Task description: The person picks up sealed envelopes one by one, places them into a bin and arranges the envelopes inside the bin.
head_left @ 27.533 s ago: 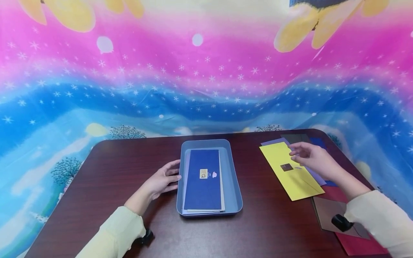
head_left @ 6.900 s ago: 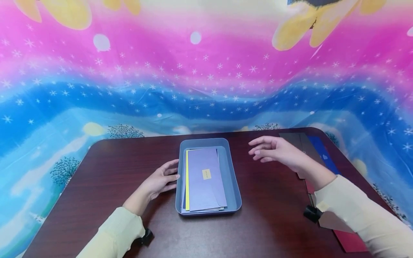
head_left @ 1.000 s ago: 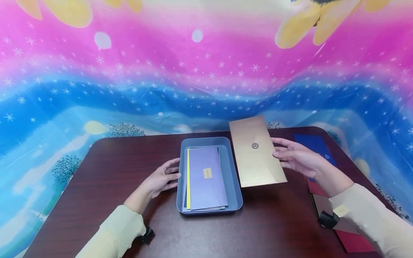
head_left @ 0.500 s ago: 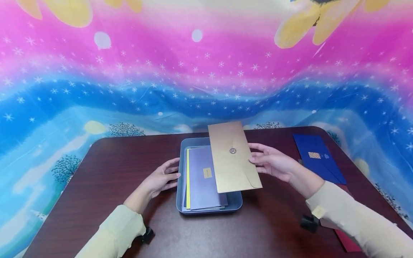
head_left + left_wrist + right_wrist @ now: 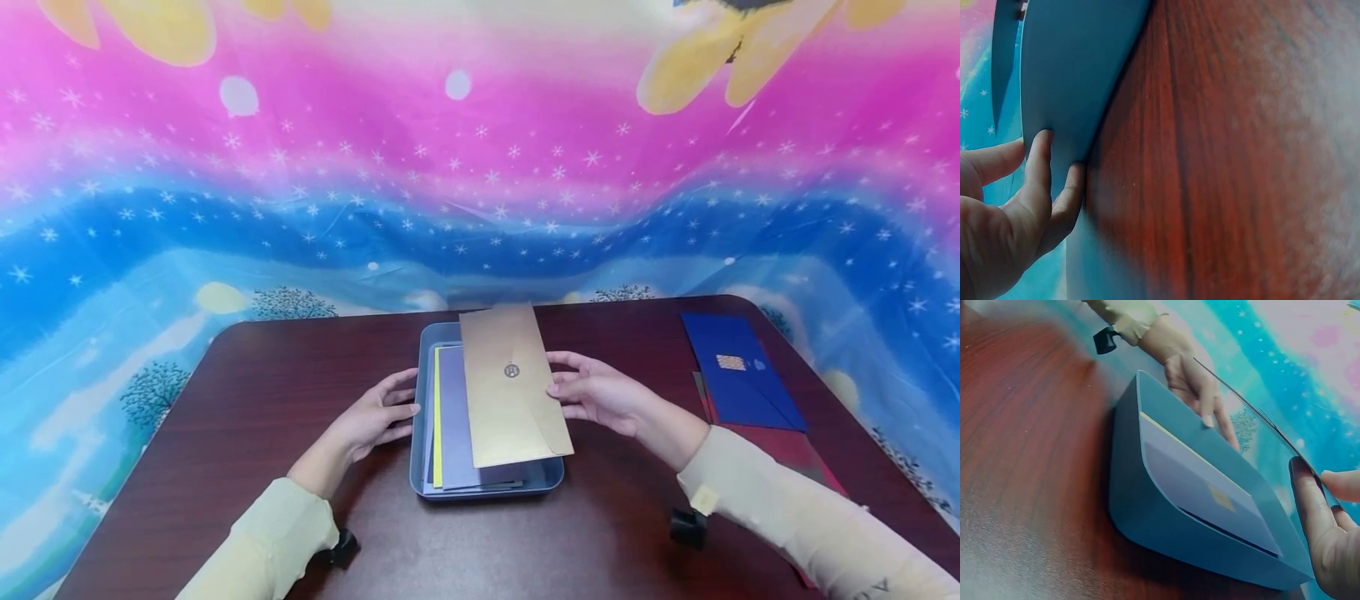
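Note:
My right hand pinches a gold envelope by its right edge, thumb on top and fingers beneath. The right wrist view shows the envelope edge-on, raised above the blue-grey tray. A round dark emblem marks its middle. Inside the tray lies a stack of envelopes, a lilac envelope with a small gold label on top and a yellow envelope showing along its left side. My left hand holds the tray's left wall, its thumb at the rim and its fingers against the outside.
On the right of the dark wooden table lies a blue envelope over red envelopes, partly hidden by my right sleeve. A colourful printed cloth hangs behind the table.
Earlier the blue envelope on top in the tray was covered by yellow and lilac ones. In the last second my right hand carries the gold envelope left, over the tray. The left hand stays.

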`<state>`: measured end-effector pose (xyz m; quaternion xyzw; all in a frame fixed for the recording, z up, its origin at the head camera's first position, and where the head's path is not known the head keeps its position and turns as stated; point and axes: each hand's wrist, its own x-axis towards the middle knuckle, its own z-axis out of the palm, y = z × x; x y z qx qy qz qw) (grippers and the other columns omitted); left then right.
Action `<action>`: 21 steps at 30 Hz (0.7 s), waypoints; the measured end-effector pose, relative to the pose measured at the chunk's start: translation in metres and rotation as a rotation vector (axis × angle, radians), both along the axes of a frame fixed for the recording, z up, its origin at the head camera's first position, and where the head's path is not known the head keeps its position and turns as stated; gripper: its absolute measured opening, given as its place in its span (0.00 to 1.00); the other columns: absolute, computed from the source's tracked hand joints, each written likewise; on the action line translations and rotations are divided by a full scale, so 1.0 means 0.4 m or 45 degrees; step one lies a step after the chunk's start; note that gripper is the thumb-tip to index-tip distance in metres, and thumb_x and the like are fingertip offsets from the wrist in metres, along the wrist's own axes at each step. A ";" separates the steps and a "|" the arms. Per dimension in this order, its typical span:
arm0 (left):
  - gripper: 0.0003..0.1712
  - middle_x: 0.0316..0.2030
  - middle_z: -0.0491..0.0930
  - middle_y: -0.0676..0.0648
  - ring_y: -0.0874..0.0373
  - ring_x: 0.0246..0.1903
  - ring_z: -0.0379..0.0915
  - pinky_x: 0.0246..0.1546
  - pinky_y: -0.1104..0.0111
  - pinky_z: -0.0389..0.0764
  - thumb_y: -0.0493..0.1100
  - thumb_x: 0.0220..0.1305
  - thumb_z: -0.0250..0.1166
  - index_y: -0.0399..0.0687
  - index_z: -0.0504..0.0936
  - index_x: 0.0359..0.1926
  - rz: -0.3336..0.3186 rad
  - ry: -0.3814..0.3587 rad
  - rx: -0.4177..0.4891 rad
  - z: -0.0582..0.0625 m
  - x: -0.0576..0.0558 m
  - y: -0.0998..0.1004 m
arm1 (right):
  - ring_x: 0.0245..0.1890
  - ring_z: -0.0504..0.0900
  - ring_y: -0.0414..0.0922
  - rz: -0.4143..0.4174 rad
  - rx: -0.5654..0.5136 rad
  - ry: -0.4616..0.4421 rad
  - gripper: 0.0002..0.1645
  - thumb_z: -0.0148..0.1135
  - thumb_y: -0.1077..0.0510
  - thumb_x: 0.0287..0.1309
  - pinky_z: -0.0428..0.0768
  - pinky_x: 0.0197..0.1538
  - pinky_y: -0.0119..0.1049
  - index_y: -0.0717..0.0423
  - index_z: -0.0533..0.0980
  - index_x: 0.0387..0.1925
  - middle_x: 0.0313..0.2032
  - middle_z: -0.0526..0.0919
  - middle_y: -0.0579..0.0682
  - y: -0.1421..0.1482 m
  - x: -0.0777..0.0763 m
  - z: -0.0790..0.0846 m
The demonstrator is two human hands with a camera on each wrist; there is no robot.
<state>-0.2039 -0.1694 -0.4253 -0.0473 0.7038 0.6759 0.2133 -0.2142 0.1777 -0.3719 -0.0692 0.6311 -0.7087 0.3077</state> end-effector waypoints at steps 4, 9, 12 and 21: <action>0.37 0.74 0.59 0.31 0.47 0.58 0.75 0.50 0.61 0.82 0.31 0.76 0.56 0.49 0.55 0.80 -0.002 0.000 0.002 0.000 0.001 0.003 | 0.48 0.84 0.45 -0.007 0.011 -0.008 0.40 0.52 0.70 0.73 0.82 0.56 0.43 0.66 0.45 0.78 0.52 0.81 0.55 -0.021 0.003 -0.017; 0.37 0.74 0.59 0.31 0.47 0.57 0.75 0.50 0.61 0.82 0.31 0.76 0.56 0.48 0.55 0.80 -0.007 0.010 0.000 -0.001 0.003 0.002 | 0.48 0.83 0.45 -0.036 0.030 -0.032 0.40 0.52 0.70 0.73 0.81 0.55 0.42 0.64 0.46 0.78 0.53 0.80 0.57 -0.046 0.006 -0.033; 0.36 0.73 0.60 0.31 0.48 0.56 0.76 0.49 0.61 0.82 0.31 0.76 0.56 0.49 0.55 0.80 -0.004 0.018 0.001 -0.001 0.004 0.000 | 0.48 0.83 0.45 -0.045 0.041 -0.044 0.40 0.52 0.70 0.73 0.81 0.56 0.43 0.64 0.46 0.78 0.55 0.79 0.59 -0.058 0.006 -0.037; 0.37 0.73 0.60 0.30 0.47 0.57 0.75 0.50 0.61 0.82 0.31 0.76 0.56 0.48 0.55 0.80 -0.007 0.024 0.010 -0.005 0.003 -0.001 | 0.45 0.82 0.43 -0.060 0.135 -0.021 0.41 0.56 0.68 0.72 0.82 0.53 0.42 0.63 0.49 0.78 0.50 0.78 0.57 -0.070 -0.008 -0.030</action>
